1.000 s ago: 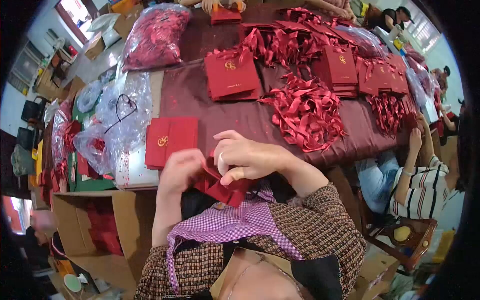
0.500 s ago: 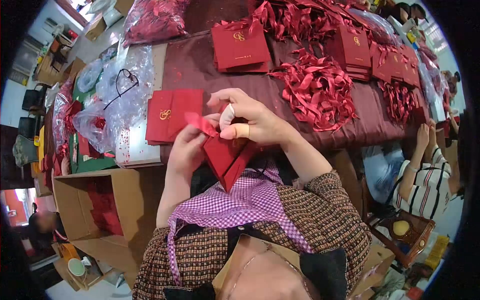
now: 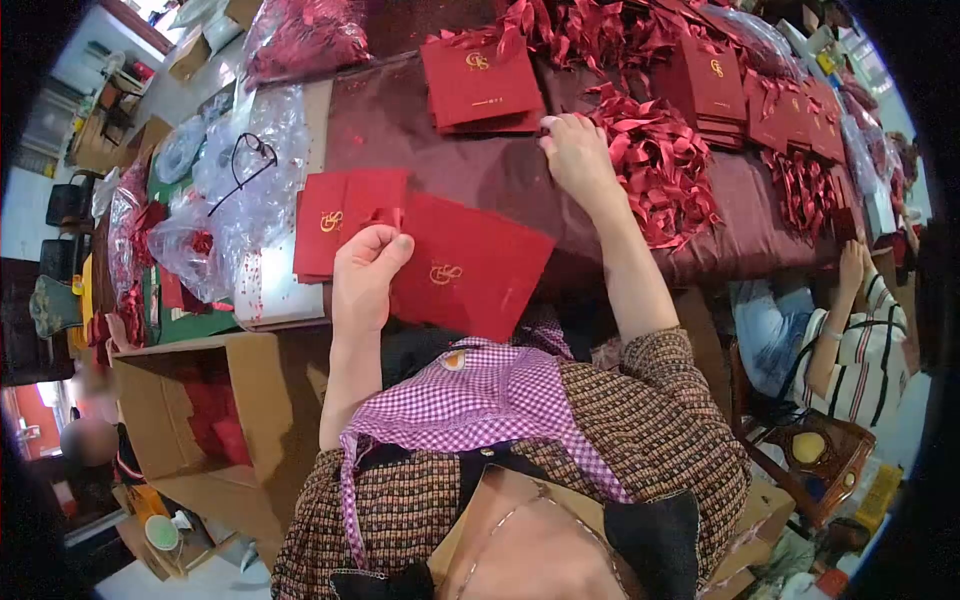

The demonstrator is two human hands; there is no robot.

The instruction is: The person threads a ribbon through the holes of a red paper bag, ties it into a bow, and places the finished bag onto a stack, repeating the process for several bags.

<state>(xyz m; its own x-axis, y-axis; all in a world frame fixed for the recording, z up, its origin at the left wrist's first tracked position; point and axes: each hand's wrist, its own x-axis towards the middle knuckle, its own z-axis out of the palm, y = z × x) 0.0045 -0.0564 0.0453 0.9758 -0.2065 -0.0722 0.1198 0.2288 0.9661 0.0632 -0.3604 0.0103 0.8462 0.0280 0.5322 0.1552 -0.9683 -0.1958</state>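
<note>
In the head view my left hand pinches the upper left corner of a flat red paper envelope with a gold monogram. A short red ribbon shows just above my thumb. The envelope is tilted and hangs over the table's front edge. My right hand reaches forward to the left edge of a pile of loose red ribbons. Its fingers are curled, and what lies under the fingertips is hidden. Close by on the left lies a stack of similar red envelopes.
Another envelope stack lies farther back on the dark red tablecloth. Clear plastic wrap and glasses are at left. An open cardboard box stands below the table. A person in a striped shirt sits at right.
My right hand has left the envelope and moved forward and right to the ribbon pile. The envelope, earlier tilted and held open between both hands, now lies flat-faced in my left hand.
</note>
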